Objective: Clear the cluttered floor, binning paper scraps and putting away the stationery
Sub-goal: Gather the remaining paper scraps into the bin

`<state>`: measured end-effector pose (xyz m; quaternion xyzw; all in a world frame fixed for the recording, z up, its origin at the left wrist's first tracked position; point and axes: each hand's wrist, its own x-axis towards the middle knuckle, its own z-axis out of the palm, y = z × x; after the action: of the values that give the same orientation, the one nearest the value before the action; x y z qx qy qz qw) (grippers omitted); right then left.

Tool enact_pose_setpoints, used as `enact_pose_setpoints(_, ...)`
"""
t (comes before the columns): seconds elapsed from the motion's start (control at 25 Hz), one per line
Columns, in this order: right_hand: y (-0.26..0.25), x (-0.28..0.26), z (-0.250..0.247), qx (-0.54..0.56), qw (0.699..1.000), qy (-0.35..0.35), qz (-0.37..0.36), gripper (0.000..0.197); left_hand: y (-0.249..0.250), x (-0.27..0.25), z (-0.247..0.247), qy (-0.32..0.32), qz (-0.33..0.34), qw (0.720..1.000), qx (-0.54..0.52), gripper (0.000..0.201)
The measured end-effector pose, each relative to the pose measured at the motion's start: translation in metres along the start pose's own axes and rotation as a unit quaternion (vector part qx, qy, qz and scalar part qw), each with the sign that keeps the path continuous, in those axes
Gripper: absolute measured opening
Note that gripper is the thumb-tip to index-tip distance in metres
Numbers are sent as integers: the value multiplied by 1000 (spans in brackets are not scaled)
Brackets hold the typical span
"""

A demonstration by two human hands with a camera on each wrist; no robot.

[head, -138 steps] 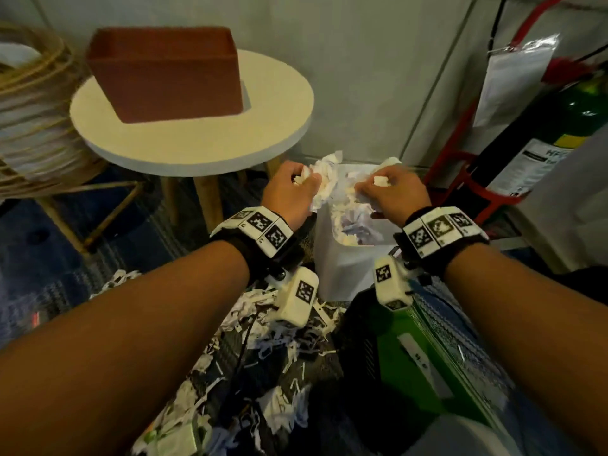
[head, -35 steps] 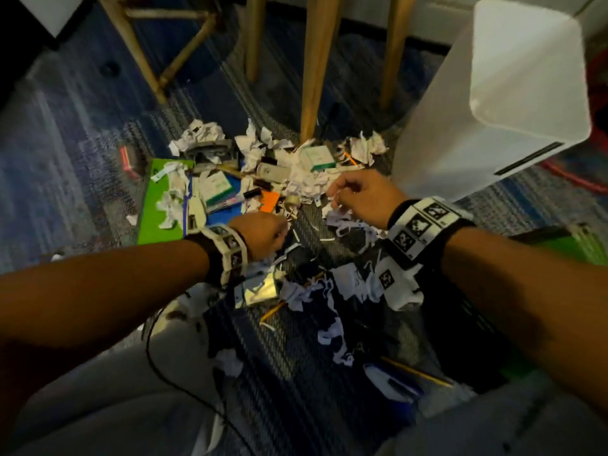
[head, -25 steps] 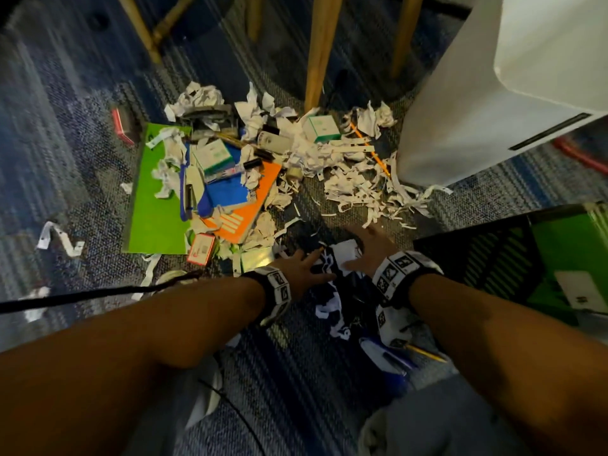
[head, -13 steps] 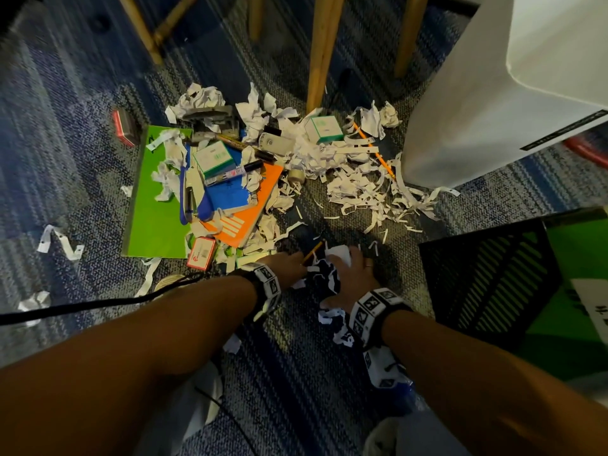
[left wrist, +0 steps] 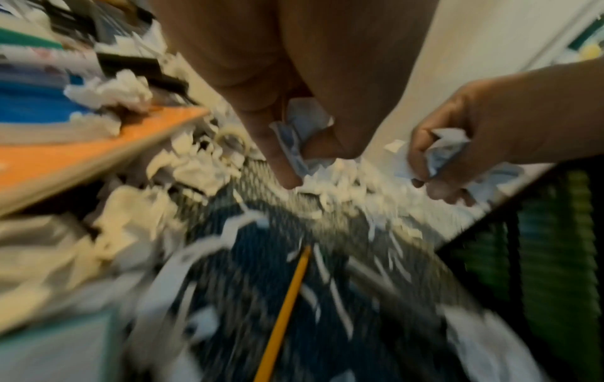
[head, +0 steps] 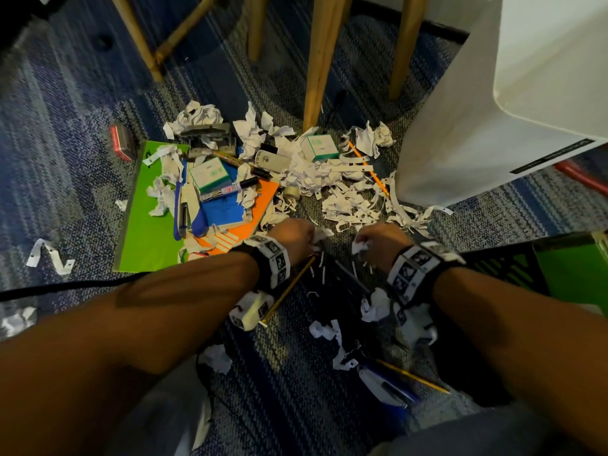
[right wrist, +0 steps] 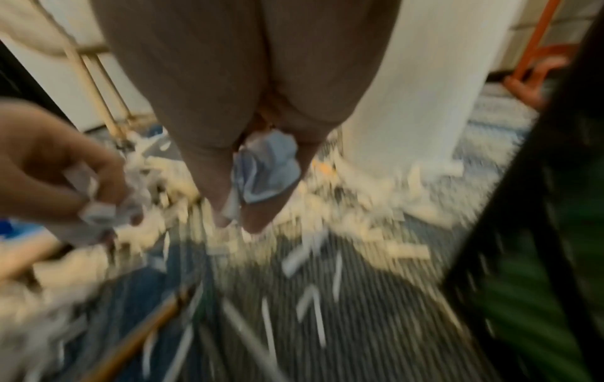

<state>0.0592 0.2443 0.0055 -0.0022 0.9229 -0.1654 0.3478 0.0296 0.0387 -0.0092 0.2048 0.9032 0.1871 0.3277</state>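
Paper scraps [head: 348,192] cover the blue-grey carpet [head: 65,126] in one main heap between the folders and the white bin [head: 493,126], with loose strips trailing toward the person. Two clumps are off the floor: the left hand [head: 291,233] has its fingers curled round a crumpled wad [left wrist: 302,137], and the right hand [head: 383,240] pinches a second wad [right wrist: 266,168] between thumb and fingers. Both hands sit just above the carpet, near each other but apart.

Stationery count, head view:
- Pencils: 3 seen. One pencil [head: 289,287] lies under the left wrist, one orange pencil [head: 368,169] runs through the heap toward the bin, one yellow pencil [head: 411,376] lies near the right forearm.
- Folders or flat covers: a green folder [head: 148,225], an orange folder [head: 243,232], with a blue notebook [head: 223,209] on top of the orange one.
- Small green-and-white boxes: 2, one box [head: 210,174] on the notebook stack, another box [head: 319,148] in the scraps.
- Marker [head: 230,189]: 1, beside the first box.
- Hole punch [head: 210,136]: 1, grey, at the far edge of the pile.
- Tape roll [head: 291,192]: 1, small.
- Red item [head: 120,146]: 1, left of the green folder, type not readable.

A black slotted crate [head: 506,268] holding something green stands by the right wrist. Three wooden table legs [head: 320,60] rise behind the heap.
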Motion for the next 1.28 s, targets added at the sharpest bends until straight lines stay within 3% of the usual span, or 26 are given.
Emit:
enact_pose_setpoints(0.08,-6,-8,-38,5,1000,7,4,28,8,5,-21,25,-18,999,-40,13)
enact_pose_setpoints(0.2,-25,-29,-89,61,995,76,3,39,31,9,-57,92,-1,988,-121,19)
enact_pose_setpoints(0.36,-44,-74,-156,232,958,161,-47,16,82,5,-120,237,83,940,-230,17)
enact_pose_setpoints(0.48,-34,-114,-199,345,901,251,-78,12,127,3,-166,304,126,904,-273,13)
enact_pose_setpoints(0.6,-4,-125,-228,433,833,341,-55,13,175,13,-200,345,137,868,-328,12)
enact_pose_setpoints(0.76,41,-112,-246,512,752,414,9,16,238,36,-208,334,116,858,-372,13)
enact_pose_setpoints(0.88,59,-100,-243,591,718,367,21,40,262,58,-202,316,111,855,-396,20)
enact_pose_setpoints(0.92,67,-96,-239,595,725,344,29,49,267,64,-201,307,104,857,-401,18)
enact_pose_setpoints(1.0,82,-91,-234,536,776,326,68,66,272,75,-200,292,96,871,-382,14)
enact_pose_setpoints(1.08,91,-91,-234,498,795,334,95,75,277,77,-200,254,112,887,-370,14)
enact_pose_setpoints(1.2,96,-95,-235,496,786,357,95,63,279,72,-196,157,161,920,-322,66)
enact_pose_setpoints(1.28,98,-99,-236,487,778,386,92,55,278,68,-192,112,175,936,-284,87)
